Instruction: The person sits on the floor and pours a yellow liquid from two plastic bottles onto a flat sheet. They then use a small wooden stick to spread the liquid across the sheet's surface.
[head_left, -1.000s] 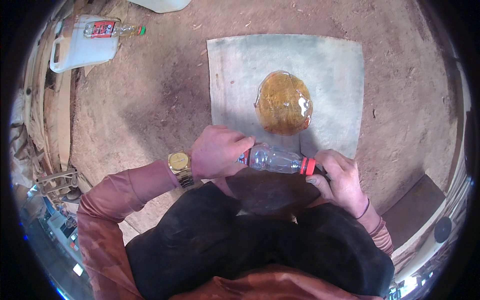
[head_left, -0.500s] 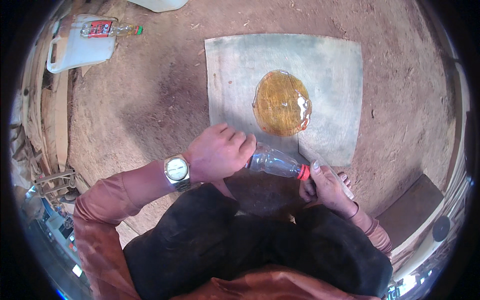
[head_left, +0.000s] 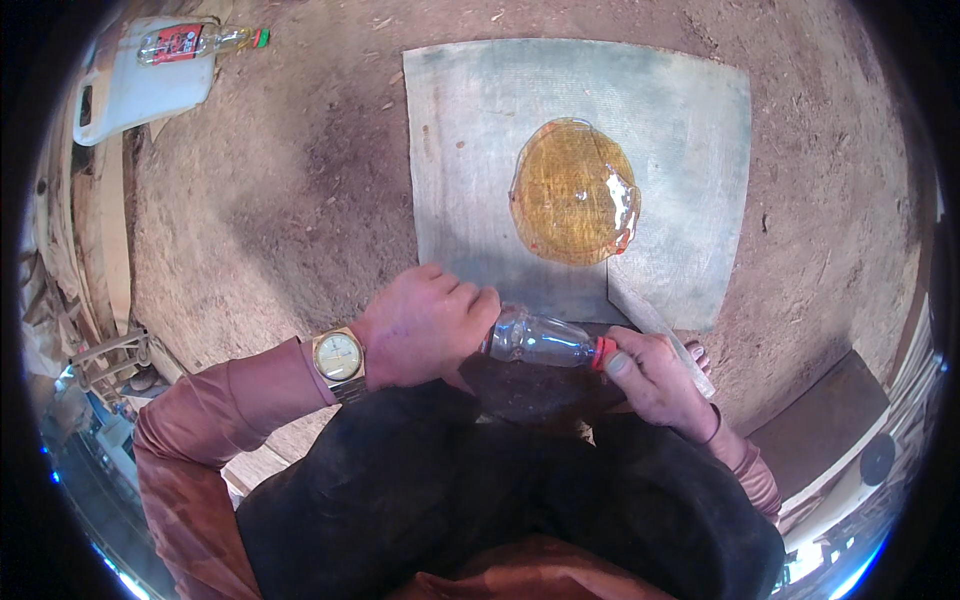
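Observation:
A clear plastic bottle lies nearly level across my lap, its neck to the right. My left hand is closed round its base end, and a wristwatch is on that wrist. At the red cap, the thumb and fingers of my right hand are closed; some of its fingers are hidden. Beyond the bottle, a round amber puddle of liquid spreads on a pale grey sheet. A flat wooden stick slants from the puddle's near edge to beside my right hand.
Far left, a second bottle with a red label and green cap lies on a white jerrycan. Wooden boards line the left side. A dark flat panel lies at the right on the dirt floor.
My right thumb has shifted from pointing upward to lying across beside the red cap. The bottle has dipped slightly, and the whole view has shifted a little.

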